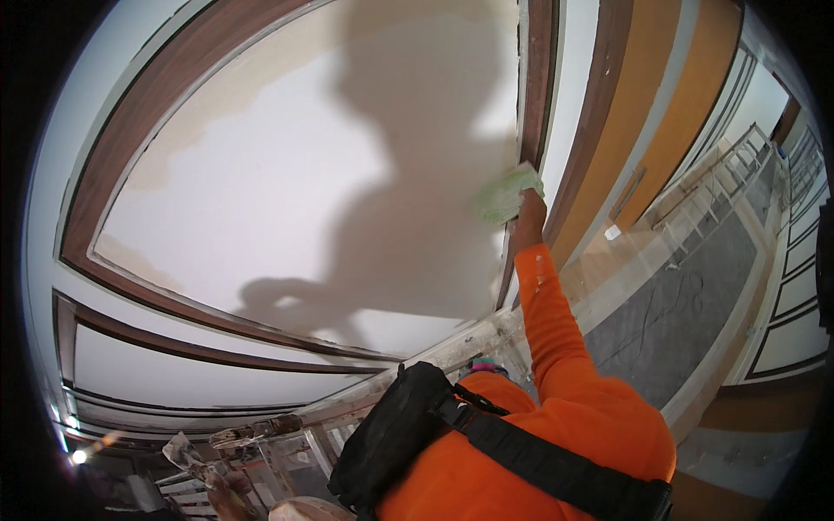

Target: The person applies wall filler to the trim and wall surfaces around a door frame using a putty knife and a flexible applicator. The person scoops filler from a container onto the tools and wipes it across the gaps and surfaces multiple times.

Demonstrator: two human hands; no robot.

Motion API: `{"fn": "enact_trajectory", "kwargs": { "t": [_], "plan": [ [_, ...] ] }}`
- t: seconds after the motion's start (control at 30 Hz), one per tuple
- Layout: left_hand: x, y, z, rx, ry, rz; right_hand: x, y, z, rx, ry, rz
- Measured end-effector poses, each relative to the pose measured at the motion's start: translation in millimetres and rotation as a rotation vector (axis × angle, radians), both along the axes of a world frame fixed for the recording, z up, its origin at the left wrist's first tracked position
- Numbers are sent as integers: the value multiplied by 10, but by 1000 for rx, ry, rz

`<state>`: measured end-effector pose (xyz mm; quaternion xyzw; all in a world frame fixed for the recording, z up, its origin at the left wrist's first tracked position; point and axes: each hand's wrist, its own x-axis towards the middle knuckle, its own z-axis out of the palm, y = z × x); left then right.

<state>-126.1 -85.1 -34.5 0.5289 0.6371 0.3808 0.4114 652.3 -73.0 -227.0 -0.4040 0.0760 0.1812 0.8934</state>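
Observation:
On the right side of the white wall panel [417, 217], my right hand [530, 215] grips a pale green sheet [502, 196], thin and slightly blurred. The sheet lies against the panel beside the brown frame moulding [536, 87]. My right arm, in an orange sleeve, is stretched out. Low at the left, my left hand [228, 499] is partly seen and dim, closed around what looks like a putty knife [181, 451] with a whitish, smeared blade. My shadow covers much of the panel, and beige patches show along its left edge.
Below me are paint-spattered scaffold planks [499, 339] and rails. A black bag [395, 434] hangs on a strap across my body. At the right stand orange-brown doors [638, 113], a ladder [717, 195] and a grey floor covering [686, 313]. A bright lamp [80, 456] shines at lower left.

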Motion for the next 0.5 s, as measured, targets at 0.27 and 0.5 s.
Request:
{"fn": "enact_trajectory", "kwargs": {
  "t": [0.27,0.5],
  "plan": [
    [-87,-31,-38,-19,-37,-6,-31,-544,29,204,-33,82],
    [84,-74,-12,52,-3,25,-260,-163,-804,96,129,109]
  ]
}}
